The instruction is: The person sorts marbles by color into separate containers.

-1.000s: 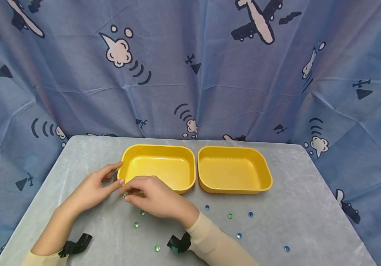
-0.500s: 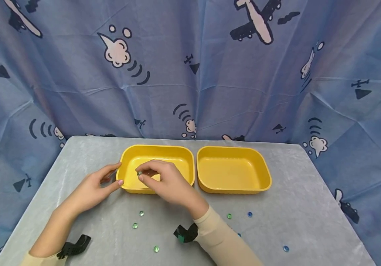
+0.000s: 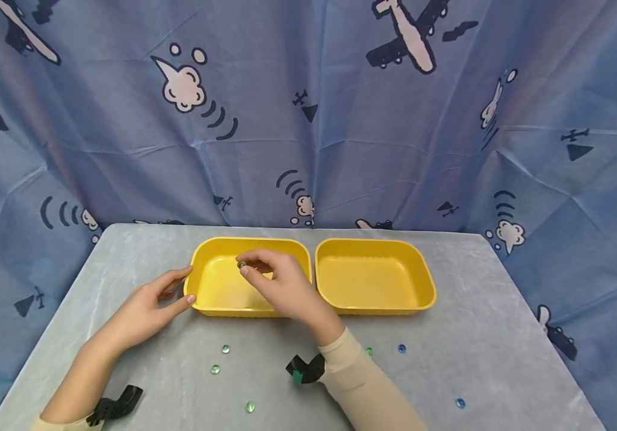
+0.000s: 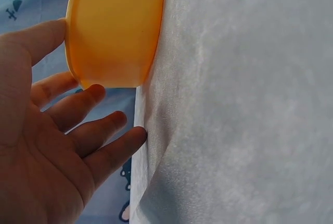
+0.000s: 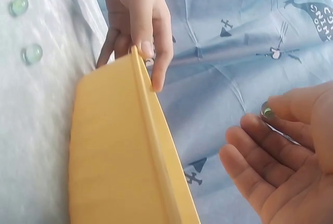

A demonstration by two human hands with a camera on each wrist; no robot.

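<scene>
I have a small green bead (image 5: 267, 110) pinched between thumb and index finger of the right hand (image 3: 286, 290), so that grip is closed on it; in the head view it sits left of centre, over the left yellow container (image 3: 213, 290). The other fingers of that hand spread loosely in the right wrist view. My left hand (image 3: 146, 306) meets the container's left end, thumb and index finger touching the rim, the rest splayed; I read that grip as relaxed rather than clenched. A second yellow container (image 3: 373, 278) stands just beside the first, right of centre. Below them on the grey counter (image 3: 480, 299) I count three loose green beads (image 3: 215, 369) toward lower left, another green one (image 3: 370, 351) by the right sleeve (image 3: 367, 383), and two blue beads (image 3: 402, 348) at lower right. A black mount (image 3: 116, 404) shows at each wrist. Behind everything hangs a blue airplane-print cloth (image 3: 265, 90).
</scene>
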